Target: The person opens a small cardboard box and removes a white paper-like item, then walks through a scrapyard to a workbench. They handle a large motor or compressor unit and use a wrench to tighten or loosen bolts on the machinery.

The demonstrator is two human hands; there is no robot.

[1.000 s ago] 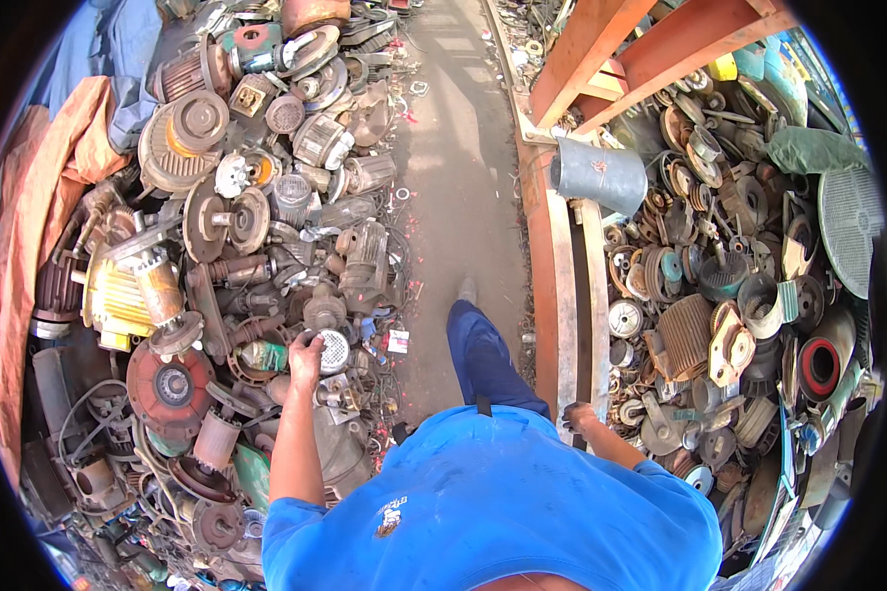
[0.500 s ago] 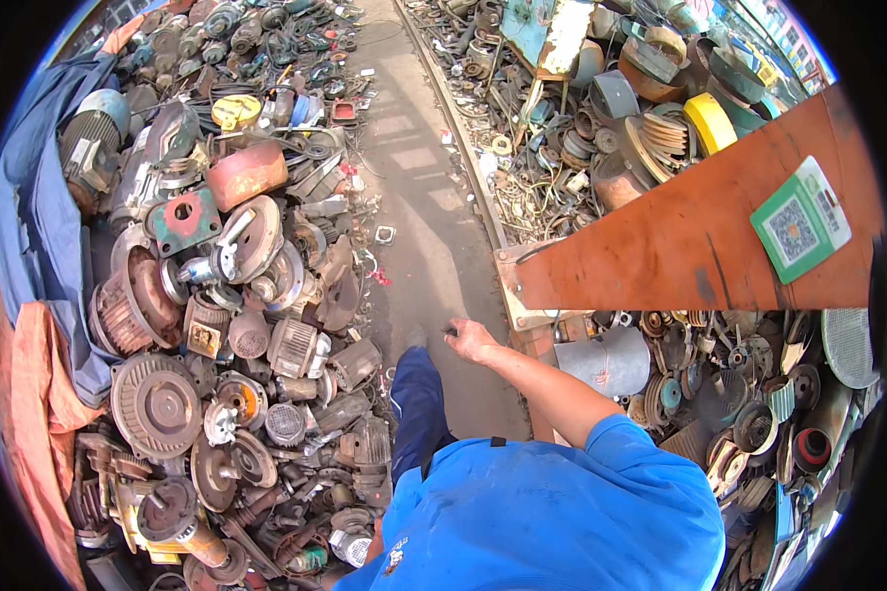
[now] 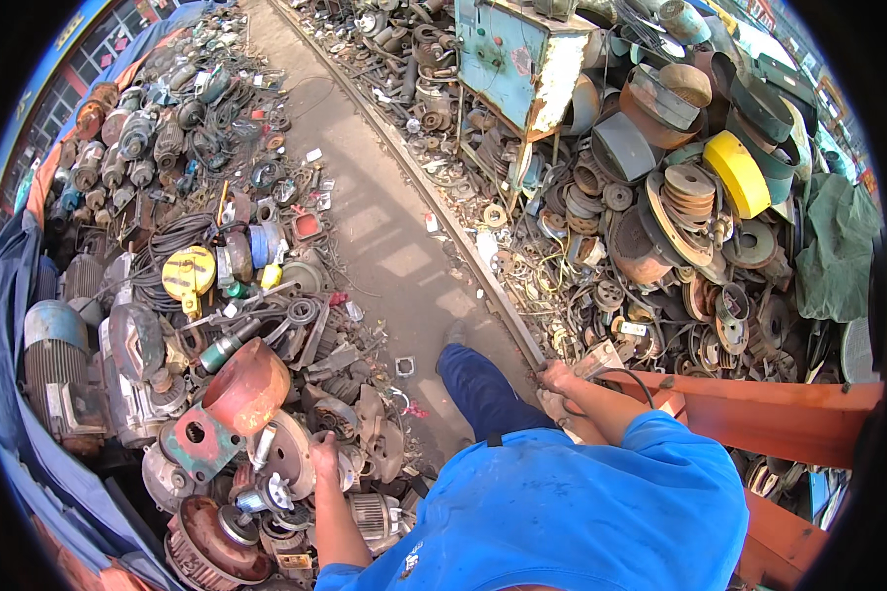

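Note:
My left hand (image 3: 323, 454) hangs over the left heap of motor parts, fingers curled; whether anything is in it I cannot make out. Near it lie a rusty cylindrical housing (image 3: 246, 386), a green flanged plate (image 3: 202, 438) and a brown disc (image 3: 291, 453). My right hand (image 3: 556, 376) is beside a red steel beam (image 3: 759, 414) and the path's edge rail (image 3: 493, 276), its fingers curled; what they hold, if anything, is hidden. My leg in dark blue trousers (image 3: 483, 394) is out in front on the concrete path.
The path (image 3: 365, 197) runs ahead between scrap heaps. The right heap holds pulleys, a yellow ring (image 3: 737, 172), a rusty pale-blue cabinet (image 3: 508, 59) and green netting (image 3: 833, 256). Blue tarpaulin (image 3: 15, 325) edges the left heap; a building (image 3: 44, 118) stands behind it.
The view has swung and moved forward along the path. The red beam has passed toward the lower right. My right arm has moved back beside it, and my left hand shows again.

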